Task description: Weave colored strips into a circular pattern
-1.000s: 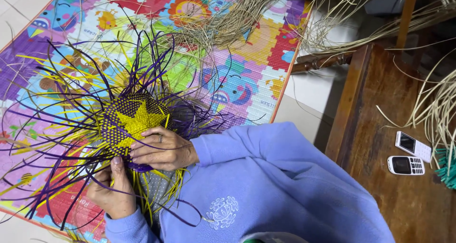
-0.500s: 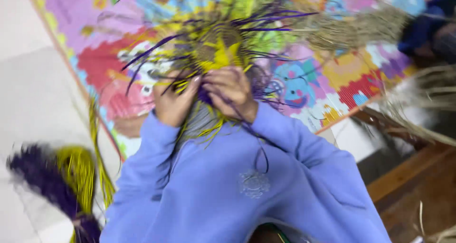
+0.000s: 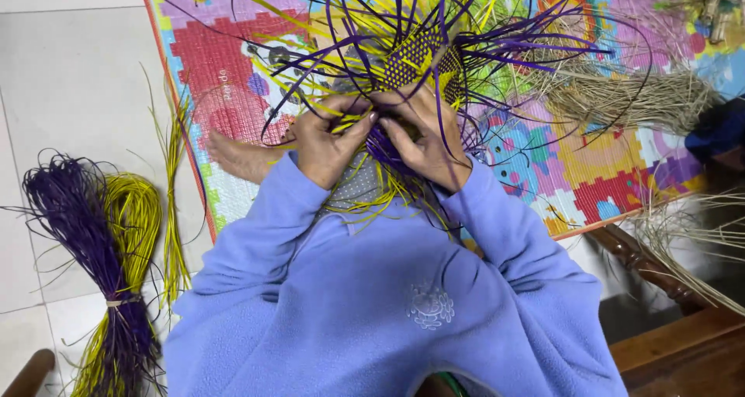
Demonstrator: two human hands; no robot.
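Gripping purple and yellow strands, the left hand (image 3: 326,145) and right hand (image 3: 423,141) close on one woven piece (image 3: 415,59) over the colourful mat's (image 3: 225,63) near edge; two tied bundles, purple bundle (image 3: 85,234) and yellow bundle (image 3: 136,218), lie on the floor beside the mat's left edge.

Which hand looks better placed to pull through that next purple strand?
Probably the right hand: its fingers lie on the purple strands under the purple and yellow woven piece. The left hand seems to steady the work beside them.

Left hand (image 3: 324,145), right hand (image 3: 423,137) close together, fingers curled, fingertips meeting
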